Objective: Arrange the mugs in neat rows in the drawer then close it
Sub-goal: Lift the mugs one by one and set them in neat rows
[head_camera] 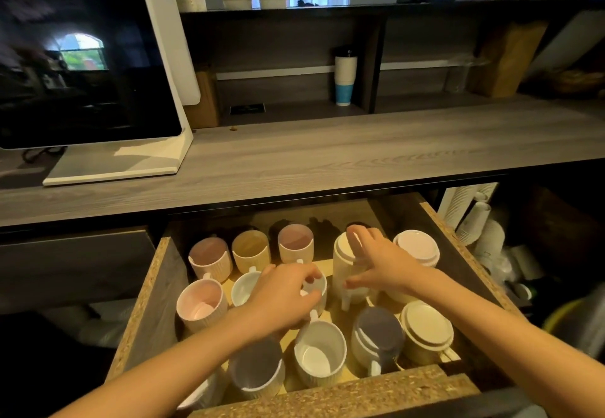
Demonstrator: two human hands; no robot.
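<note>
My left hand (288, 299): fingers curled, pinching rim of white mug (323, 288) at drawer centre. My right hand (383, 263): clasps upturned mug (343, 263), fingers over base, thumb at side. Both mugs stand inside open drawer (147, 303) among other mugs, some upright, some inverted, in rough rows. Counter (327, 155) above.
</note>
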